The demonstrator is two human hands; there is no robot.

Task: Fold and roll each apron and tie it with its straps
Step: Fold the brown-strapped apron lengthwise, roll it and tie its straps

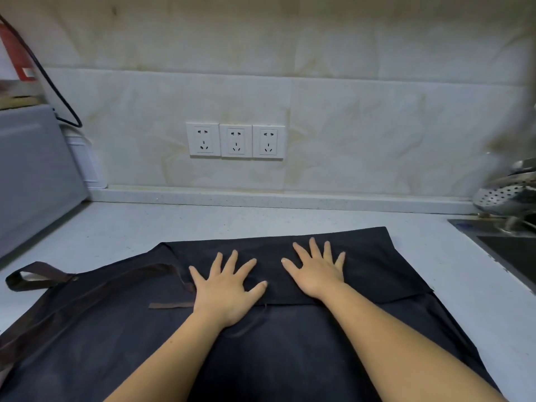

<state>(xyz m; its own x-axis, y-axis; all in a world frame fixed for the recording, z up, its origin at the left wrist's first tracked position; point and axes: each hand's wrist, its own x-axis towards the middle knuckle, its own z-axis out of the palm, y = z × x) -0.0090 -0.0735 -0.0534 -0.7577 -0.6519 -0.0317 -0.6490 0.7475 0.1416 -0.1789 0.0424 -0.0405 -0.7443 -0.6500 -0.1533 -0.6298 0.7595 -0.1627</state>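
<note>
Both palms, left hand [226, 288] and right hand [316, 271], lay flat and open, gripping nothing, on the apron's [290, 358] far folded flap [377, 265], probably to flatten that crease before rolling.

No text, brand, number or sign can be read anywhere in this view. The red object [16, 53], far up and to the left of the wall sockets [235, 141], carries a small pale label [28, 72] at its lower edge, but its print is too blurred to make out. The 3 sockets themselves show only plain white faces with pin holes and no markings. To the right of the sockets, beside the sink [510, 245], a small blue patch [466, 226] sits on the metal rim; it may be a sticker, yet nothing on it is legible.
</note>
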